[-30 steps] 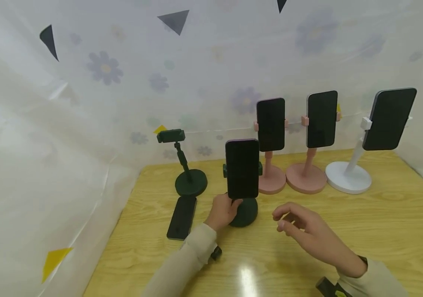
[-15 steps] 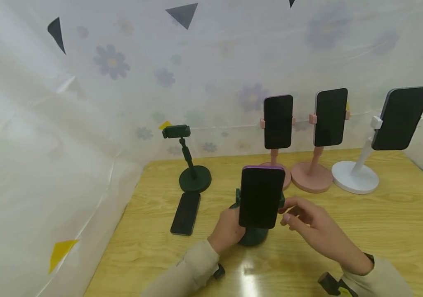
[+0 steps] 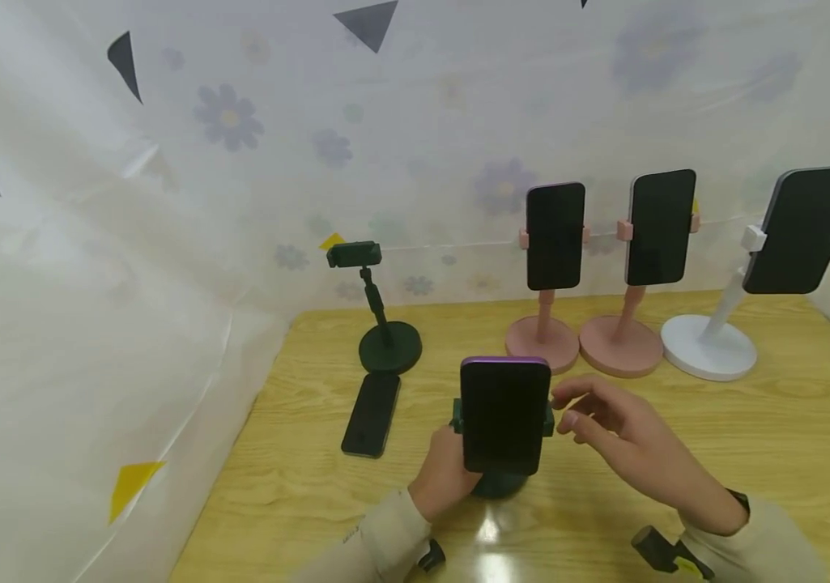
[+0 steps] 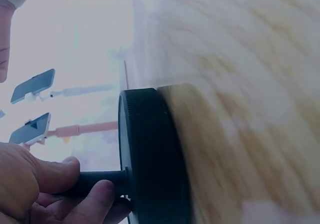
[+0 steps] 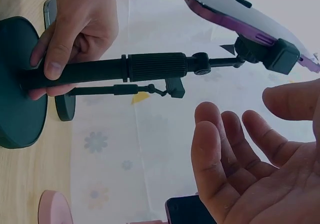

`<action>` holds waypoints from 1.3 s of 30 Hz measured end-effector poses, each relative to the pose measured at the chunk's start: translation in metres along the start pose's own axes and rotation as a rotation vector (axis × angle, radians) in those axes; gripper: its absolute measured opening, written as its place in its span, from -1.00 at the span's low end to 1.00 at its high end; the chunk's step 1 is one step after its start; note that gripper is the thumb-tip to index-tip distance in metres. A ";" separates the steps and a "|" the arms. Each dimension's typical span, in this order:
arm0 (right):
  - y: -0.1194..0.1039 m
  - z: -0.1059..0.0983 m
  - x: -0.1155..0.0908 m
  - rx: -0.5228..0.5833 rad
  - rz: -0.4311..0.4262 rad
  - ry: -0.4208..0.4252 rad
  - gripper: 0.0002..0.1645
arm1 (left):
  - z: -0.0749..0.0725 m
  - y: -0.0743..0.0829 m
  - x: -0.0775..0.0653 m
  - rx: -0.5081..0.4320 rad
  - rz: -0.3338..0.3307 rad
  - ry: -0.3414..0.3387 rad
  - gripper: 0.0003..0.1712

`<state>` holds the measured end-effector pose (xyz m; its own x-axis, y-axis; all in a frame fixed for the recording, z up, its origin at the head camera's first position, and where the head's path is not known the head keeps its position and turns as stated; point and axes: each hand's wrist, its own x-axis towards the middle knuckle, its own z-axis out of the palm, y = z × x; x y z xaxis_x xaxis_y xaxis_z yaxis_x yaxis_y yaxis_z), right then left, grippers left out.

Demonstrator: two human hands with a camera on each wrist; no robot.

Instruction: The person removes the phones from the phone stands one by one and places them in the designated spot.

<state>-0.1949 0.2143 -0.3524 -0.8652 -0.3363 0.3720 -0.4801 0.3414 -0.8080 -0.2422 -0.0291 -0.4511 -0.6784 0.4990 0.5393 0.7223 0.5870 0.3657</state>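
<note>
A dark green phone stand [image 5: 157, 66] carries a purple-edged smartphone [image 3: 505, 417] in its clamp, the black screen towards me. Low on the stand's pole, my left hand [image 3: 449, 474] grips it, thumb and fingers wrapped around just above the round base [image 4: 155, 154]. The base is right at the wooden tabletop in the left wrist view. My right hand [image 3: 626, 429] hovers at the right of the clamp, fingers loosely bent with nothing in them. In the right wrist view, its thumb [image 5: 292, 100] is just below the clamp, apart from it.
Another green stand [image 3: 389, 346] with a bare clamp stands at the back left, a black phone [image 3: 372, 414] lying flat before it. Two pink stands [image 3: 542, 340] [image 3: 620, 344] and a white stand [image 3: 708, 346], each bearing a phone, line the back right. A patterned sheet [image 3: 415, 154] hangs behind.
My left hand has drawn the green stand with its phone towards me and slightly right. The phone leans back more, showing its purple top edge. My right hand stays beside the clamp.
</note>
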 end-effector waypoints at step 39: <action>-0.027 -0.001 0.021 0.091 -0.079 0.055 -0.68 | -0.101 0.010 0.020 -0.425 -0.371 0.162 -0.75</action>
<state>-0.2001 0.1993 -0.3223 -0.8330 -0.3097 0.4586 -0.5342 0.2341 -0.8123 -0.2354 -0.0776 -0.3600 -0.8911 0.1855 0.4142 0.4538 0.3796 0.8062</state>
